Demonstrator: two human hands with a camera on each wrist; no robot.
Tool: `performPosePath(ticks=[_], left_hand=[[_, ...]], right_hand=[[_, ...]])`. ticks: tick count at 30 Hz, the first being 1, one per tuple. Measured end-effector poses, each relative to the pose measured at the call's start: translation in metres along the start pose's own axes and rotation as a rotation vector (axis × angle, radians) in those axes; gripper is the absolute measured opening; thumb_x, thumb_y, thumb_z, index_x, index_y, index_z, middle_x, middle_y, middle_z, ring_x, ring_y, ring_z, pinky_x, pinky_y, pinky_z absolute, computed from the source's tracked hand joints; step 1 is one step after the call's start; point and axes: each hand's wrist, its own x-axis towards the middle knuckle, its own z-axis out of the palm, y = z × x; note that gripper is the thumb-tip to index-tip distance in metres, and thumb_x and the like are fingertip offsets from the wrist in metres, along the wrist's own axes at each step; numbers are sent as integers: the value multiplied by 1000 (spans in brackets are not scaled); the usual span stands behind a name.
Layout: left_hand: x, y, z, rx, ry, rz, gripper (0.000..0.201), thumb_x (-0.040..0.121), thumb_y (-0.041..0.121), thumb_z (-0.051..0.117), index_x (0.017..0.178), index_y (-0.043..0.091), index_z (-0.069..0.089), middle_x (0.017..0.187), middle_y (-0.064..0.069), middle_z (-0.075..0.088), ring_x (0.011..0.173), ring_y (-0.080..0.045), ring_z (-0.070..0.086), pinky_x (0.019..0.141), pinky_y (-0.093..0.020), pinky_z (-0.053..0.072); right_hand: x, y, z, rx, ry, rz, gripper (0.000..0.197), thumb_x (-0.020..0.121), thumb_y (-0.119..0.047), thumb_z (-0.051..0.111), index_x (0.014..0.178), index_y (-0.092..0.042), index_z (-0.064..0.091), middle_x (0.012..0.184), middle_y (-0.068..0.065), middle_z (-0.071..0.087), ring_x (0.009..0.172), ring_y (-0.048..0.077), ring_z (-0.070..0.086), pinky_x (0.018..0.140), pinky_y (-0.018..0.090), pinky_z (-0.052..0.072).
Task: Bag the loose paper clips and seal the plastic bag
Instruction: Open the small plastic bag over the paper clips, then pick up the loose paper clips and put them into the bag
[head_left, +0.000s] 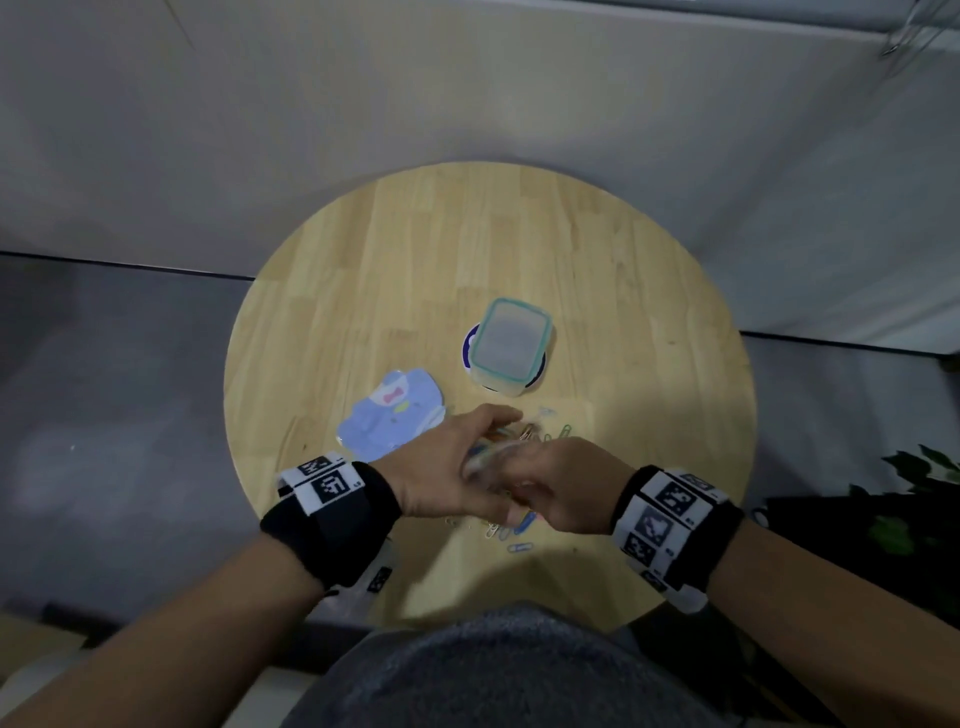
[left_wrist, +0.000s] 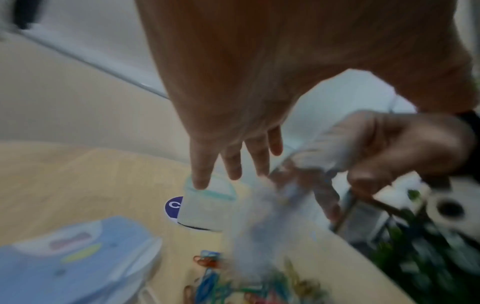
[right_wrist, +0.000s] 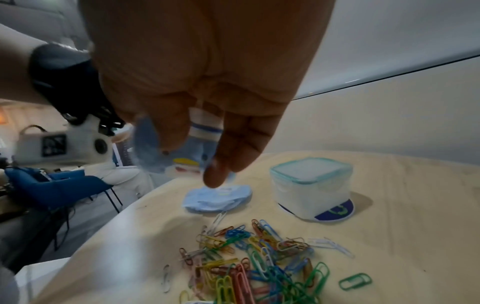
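Over a pile of coloured paper clips (head_left: 519, 526) (right_wrist: 259, 257) near the table's front, both hands meet. My right hand (head_left: 561, 488) (right_wrist: 192, 156) pinches the top of a small plastic bag (head_left: 485, 462) (right_wrist: 155, 156) with a blue cartoon print. The bag hangs above the clips and is motion-blurred in the left wrist view (left_wrist: 259, 216). My left hand (head_left: 457, 467) (left_wrist: 233, 164) is right beside the bag with its fingers straight and pointing down. I cannot tell whether it touches the bag.
A lidded clear container (head_left: 511, 343) (right_wrist: 311, 185) with a teal rim stands on a round blue sticker behind the clips. A stack of blue printed bags (head_left: 389, 421) (right_wrist: 218, 197) lies to the left. The round wooden table (head_left: 467, 249) ends close to my body; a plant (head_left: 924, 478) is off right.
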Motion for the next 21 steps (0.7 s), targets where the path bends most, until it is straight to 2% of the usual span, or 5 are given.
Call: performPosePath(ticks=[4, 10, 14, 17, 21], left_hand=[[2, -6, 6, 302, -13, 121, 106, 53, 47, 83, 140, 35, 24, 130, 9, 43, 118, -6, 40, 100, -26, 35], [9, -9, 22, 396, 92, 131, 90, 48, 63, 74, 124, 29, 39, 125, 7, 50, 110, -13, 48, 94, -32, 41], [13, -12, 36, 416, 229, 83, 63, 51, 54, 63, 104, 25, 45, 95, 9, 56, 92, -18, 54, 80, -34, 44], [14, -13, 41, 423, 279, 92, 51, 53, 48, 64, 93, 24, 44, 80, 11, 44, 77, -17, 47, 71, -31, 37], [16, -24, 44, 342, 339, 66, 53, 54, 44, 66, 98, 24, 46, 81, 13, 41, 74, -16, 43, 68, -28, 35]], right_hand=[[-6, 2, 4, 40, -82, 0, 17, 83, -22, 61, 95, -22, 74, 133, -1, 58, 117, 21, 58, 87, 33, 51], [-11, 0, 2, 145, -96, 200, 37, 83, -18, 59, 120, -24, 61, 101, 8, 71, 84, 23, 64, 71, 26, 44], [-11, -4, 3, 402, -130, 293, 45, 72, -15, 56, 116, -18, 61, 106, 2, 71, 69, -5, 59, 64, 9, 39], [-10, -1, 3, 648, -186, 388, 48, 69, -11, 54, 115, -24, 61, 112, -5, 66, 82, 21, 65, 63, 30, 51], [-9, 12, 16, 256, -147, 269, 37, 80, -14, 53, 113, -25, 64, 116, -2, 66, 99, 18, 61, 83, 30, 46]])
